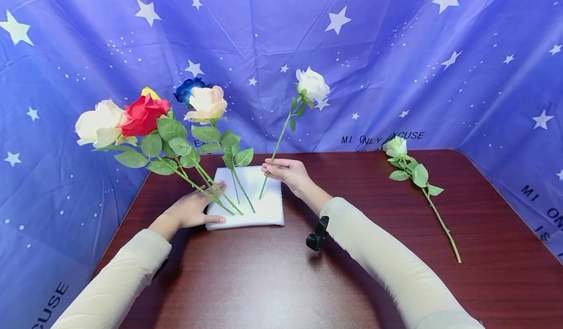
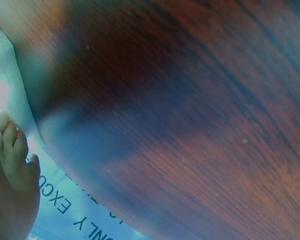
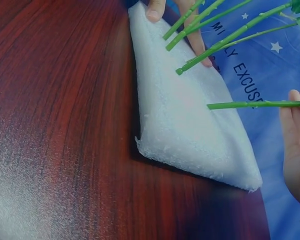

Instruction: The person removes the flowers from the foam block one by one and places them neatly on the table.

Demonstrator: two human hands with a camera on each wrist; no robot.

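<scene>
My right hand (image 1: pixel 292 175) pinches the lower stem of a white rose (image 1: pixel 313 84) between thumb and fingers. In the right wrist view, that stem's lower end meets the top of a white foam block (image 3: pixel 175 125). My left hand (image 1: pixel 191 209) rests on the block's left side, thumb and fingers spread around the stems. Several artificial roses stand in the foam, leaning left: a cream one (image 1: pixel 98 124), a red one (image 1: pixel 144 115), a pale pink one (image 1: pixel 206 105) and a blue one (image 1: pixel 189 90). A yellow bloom (image 1: pixel 150 93) is mostly hidden behind the red rose.
A greenish-white rose (image 1: pixel 396 146) lies on the right side of the dark red wooden table (image 1: pixel 352 182), its stem pointing toward the front. A blue star-patterned curtain (image 1: pixel 264 26) hangs around the table's back and sides. A black wrist camera (image 1: pixel 317 236) sticks out below my right sleeve.
</scene>
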